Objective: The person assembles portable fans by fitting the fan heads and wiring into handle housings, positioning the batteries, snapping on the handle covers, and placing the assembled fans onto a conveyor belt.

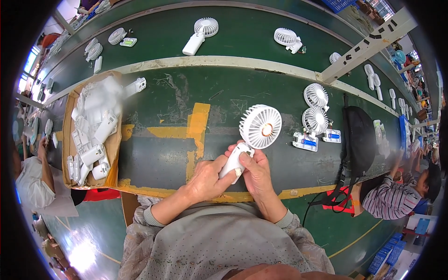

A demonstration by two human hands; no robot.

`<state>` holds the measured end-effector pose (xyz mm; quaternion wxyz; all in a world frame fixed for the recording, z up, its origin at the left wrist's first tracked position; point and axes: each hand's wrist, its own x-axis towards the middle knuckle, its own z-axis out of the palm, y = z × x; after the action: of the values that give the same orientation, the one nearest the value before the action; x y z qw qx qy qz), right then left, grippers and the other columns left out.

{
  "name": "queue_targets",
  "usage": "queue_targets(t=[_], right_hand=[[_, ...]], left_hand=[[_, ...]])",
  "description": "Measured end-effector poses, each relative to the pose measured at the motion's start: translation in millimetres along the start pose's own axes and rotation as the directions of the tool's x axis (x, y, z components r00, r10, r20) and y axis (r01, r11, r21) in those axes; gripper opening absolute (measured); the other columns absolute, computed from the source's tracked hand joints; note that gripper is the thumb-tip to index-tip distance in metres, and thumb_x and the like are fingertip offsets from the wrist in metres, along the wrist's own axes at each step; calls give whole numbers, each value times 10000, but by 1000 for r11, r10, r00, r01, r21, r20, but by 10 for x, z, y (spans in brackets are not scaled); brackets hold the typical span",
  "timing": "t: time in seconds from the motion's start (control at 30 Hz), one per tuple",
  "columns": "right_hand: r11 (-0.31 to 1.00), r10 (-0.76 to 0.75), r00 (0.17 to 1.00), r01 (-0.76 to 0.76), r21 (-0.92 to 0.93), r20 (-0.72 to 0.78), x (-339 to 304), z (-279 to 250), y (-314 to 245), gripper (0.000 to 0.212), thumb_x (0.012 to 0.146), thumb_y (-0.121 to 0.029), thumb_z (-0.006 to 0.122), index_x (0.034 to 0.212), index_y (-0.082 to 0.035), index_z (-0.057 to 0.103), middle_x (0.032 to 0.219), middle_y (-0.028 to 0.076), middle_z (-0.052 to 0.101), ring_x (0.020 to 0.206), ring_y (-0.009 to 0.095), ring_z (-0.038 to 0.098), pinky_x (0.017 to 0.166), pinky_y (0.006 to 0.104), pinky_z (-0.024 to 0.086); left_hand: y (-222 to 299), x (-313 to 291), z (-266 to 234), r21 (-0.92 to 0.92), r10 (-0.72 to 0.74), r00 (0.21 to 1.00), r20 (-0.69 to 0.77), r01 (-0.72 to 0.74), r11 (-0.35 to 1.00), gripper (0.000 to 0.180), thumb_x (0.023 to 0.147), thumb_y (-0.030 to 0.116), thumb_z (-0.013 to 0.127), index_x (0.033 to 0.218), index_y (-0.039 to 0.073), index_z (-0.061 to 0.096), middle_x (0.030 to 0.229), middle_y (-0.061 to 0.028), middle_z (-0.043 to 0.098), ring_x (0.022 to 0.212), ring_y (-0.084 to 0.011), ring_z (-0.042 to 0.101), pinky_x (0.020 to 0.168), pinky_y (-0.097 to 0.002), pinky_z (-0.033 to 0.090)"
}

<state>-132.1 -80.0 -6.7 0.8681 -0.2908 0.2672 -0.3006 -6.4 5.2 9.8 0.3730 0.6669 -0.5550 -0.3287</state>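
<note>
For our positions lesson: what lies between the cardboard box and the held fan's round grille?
Yellow tape, stuck on the scuffed bench, lies between the cardboard box and the fan's round grille, as the head view shows.

We're in a factory, assy. area: part-built fans (316, 120) twd the workbench's (158, 163) far edge, right side; carton (116, 154) w/ white casings (107, 127) at its near edge, left; green belt (247, 37) w/ more fans (206, 27) past the far edge; co-workers (392, 198) L & R.
</note>
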Motion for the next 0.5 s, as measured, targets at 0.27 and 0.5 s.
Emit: queue_targets(t=[0.27, 0.5], right_hand=[[980, -66, 992, 85, -181, 109, 71, 1, -38, 383, 871, -130, 579, 1199, 14, 441, 1156, 161, 559, 1047, 231, 570, 905, 358, 461], [970, -43, 998, 55, -238, 54, 137, -21, 10, 360, 876, -118, 567, 1192, 9, 450, 1133, 144, 578, 999, 198, 590, 830, 317, 498]], left_hand=[[-128, 3, 76, -380, -175, 978, 116, 206, 902, 301, 908, 246, 506, 998, -40, 491, 794, -139, 606, 683, -188, 614, 613, -336, 491], [-254, 16, 204, -543, -193, 974, 122, 228, 808, 338, 930, 275, 481, 1061, -37, 491, 844, -97, 609, 716, -140, 600, 615, -285, 503]])
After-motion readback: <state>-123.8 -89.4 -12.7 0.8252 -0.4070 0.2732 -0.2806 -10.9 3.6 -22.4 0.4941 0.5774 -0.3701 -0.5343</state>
